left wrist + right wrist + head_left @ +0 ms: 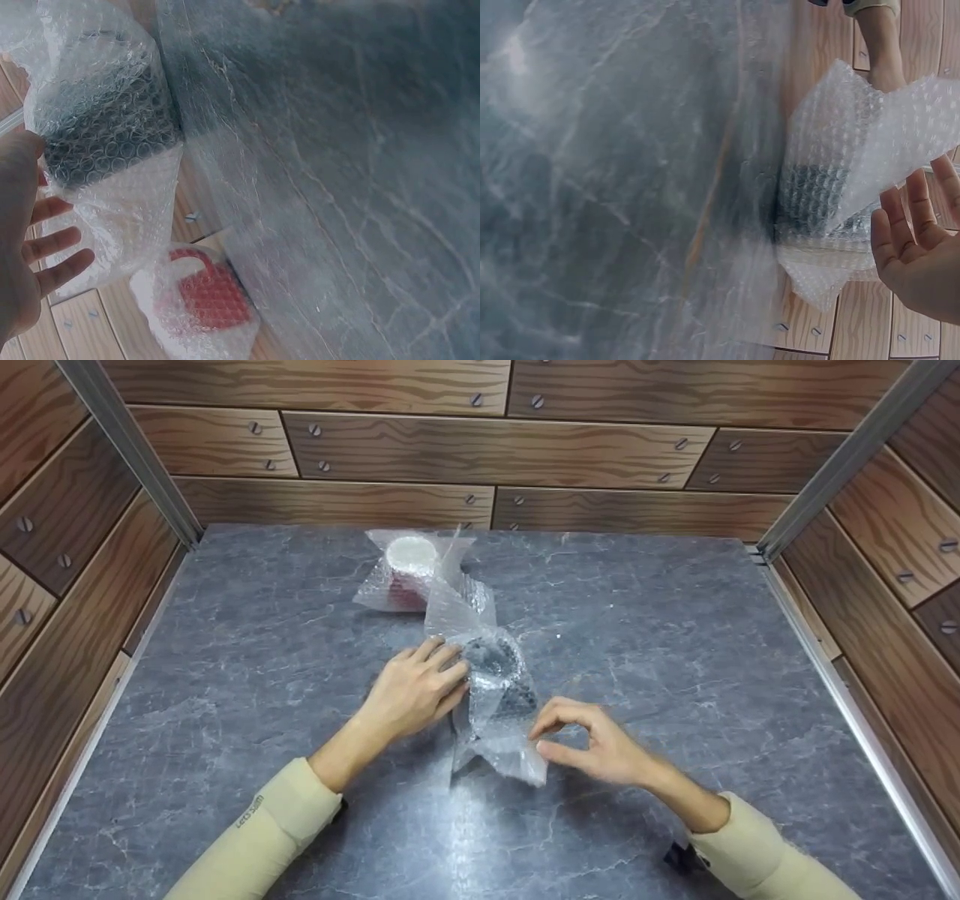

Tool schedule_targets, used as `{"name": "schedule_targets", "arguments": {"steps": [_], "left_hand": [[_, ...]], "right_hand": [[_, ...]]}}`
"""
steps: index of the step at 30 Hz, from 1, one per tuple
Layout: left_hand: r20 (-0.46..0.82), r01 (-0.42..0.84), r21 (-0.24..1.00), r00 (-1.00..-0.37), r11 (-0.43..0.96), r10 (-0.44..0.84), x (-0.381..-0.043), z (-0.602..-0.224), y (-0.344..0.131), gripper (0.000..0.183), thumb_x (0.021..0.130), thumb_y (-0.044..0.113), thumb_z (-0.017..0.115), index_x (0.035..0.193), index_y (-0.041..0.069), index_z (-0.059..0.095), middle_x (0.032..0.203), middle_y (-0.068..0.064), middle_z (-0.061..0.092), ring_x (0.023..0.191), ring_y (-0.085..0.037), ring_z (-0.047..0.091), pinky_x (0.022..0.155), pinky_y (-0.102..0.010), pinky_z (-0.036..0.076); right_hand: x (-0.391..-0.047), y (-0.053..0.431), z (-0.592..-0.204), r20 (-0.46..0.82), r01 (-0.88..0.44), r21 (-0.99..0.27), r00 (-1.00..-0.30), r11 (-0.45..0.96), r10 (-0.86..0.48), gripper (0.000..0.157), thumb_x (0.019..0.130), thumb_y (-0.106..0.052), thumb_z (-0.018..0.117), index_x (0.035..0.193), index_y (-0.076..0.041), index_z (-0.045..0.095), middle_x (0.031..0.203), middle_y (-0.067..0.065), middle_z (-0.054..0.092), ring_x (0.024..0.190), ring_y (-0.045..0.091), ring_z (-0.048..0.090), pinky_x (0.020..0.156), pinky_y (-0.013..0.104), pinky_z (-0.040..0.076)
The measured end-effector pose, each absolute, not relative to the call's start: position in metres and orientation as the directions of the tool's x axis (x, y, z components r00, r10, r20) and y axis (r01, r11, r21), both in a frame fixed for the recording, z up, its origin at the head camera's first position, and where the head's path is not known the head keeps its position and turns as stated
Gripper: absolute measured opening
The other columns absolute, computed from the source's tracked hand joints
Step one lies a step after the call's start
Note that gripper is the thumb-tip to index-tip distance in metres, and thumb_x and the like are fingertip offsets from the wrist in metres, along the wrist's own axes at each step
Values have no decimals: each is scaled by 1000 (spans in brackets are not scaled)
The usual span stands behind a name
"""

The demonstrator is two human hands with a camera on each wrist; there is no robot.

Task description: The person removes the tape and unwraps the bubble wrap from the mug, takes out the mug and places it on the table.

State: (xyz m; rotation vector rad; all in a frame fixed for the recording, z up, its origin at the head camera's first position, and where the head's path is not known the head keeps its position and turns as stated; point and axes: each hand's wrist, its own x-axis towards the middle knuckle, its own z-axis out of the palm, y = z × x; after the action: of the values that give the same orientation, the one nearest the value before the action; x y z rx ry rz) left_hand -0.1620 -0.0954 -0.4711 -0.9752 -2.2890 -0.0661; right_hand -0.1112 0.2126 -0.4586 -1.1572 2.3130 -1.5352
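Bubble wrap [487, 724], loads of it, bundled round a dark thing [517, 697] abt mid-width on the bench [675, 622]; can't tell what the dark thing is thru the bubbles tbh. From where I'm standing, both hands are on the bundle. Left hand [416, 686] has its fingers loose, resting against the L side of the bundle, not clutching anything. Right hand [600, 742] has thumb + index finger pinching the R edge of the wrap, down nr the near end, where a flap splays out. There's another loose flap poking up at the far end. Further back + a bit L is a red mug-looking thing [407, 589] w/ a curved handle and white round top, in its own wrap; can't tell if the 2 pkgs touch. Bench is grey w/ pale veins, walls [495, 446] are wood-plank print, metal posts [127, 450] in the back corners. Sleeves [247, 840] are pale, L one w/ dark lettering.
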Motion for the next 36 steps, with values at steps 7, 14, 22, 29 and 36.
{"name": "schedule_targets", "arguments": {"steps": [7,14,22,29,36], "left_hand": [[573,666,-189,-521,721,632,-162,-470,-95,19,100,36,67,105,18,64,124,-4,74,114,-28,71,82,-39,65],[565,661,-187,-533,726,631,-162,-469,-94,20,102,37,66,107,18,65,124,-4,74,113,-27,70,80,-38,65],[568,660,-178,-537,730,624,-161,-471,-95,20,102,38,65,107,18,64,124,-4,73,116,-28,70,83,-38,64],[564,664,-170,-540,728,624,-161,-471,-94,20,102,37,65,108,18,66,125,-4,73,116,-29,70,84,-39,65],[561,660,-174,-544,731,624,-161,-471,-95,21,103,38,64,109,18,65,127,-5,73,116,-29,70,85,-39,65]], "right_hand": [[-106,215,-466,243,-580,-745,-696,329,-676,18,93,-19,78,111,-21,75,109,-4,71,107,10,62,99,34,50],[-104,215,-471,199,-612,-683,-682,399,-704,23,92,-34,81,113,-26,76,114,-8,68,111,9,58,99,35,51],[-98,212,-472,143,-643,-590,-678,488,-721,33,89,-46,82,115,-26,76,118,-7,66,113,9,56,100,41,53],[-98,209,-477,150,-676,-538,-665,504,-732,35,88,-49,81,114,-26,77,116,-8,66,111,8,56,99,39,52],[-98,208,-481,177,-713,-494,-643,498,-745,35,88,-47,82,116,-26,77,115,-7,67,109,9,56,98,40,52]]}}
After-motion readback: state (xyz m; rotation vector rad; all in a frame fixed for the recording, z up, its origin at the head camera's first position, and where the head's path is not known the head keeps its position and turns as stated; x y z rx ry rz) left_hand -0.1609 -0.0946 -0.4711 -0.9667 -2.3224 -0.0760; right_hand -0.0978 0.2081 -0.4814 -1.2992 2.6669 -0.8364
